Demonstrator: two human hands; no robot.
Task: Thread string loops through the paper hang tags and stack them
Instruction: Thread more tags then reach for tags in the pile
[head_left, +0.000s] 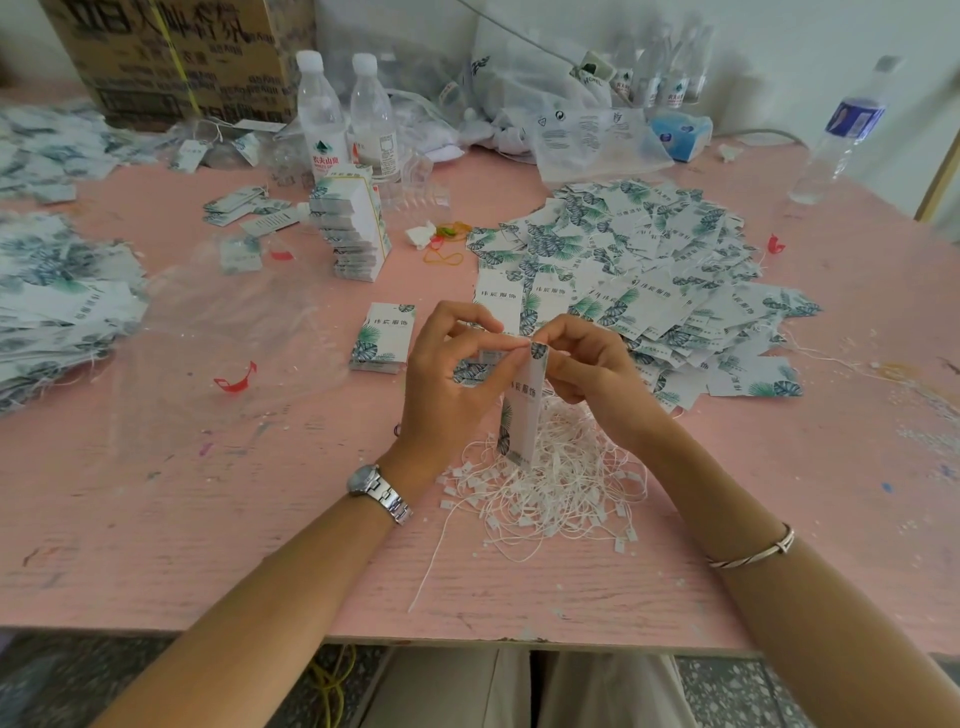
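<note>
Where the strings lie tangled near the table edge, the left hand and right hand pinch the top of one upright tag, fingertips hiding its hole. Beyond lie a small stack and a loose heap.

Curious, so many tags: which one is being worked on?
The upright tag, pinched at its top by left hand and right hand; the rest lie untouched.
</note>
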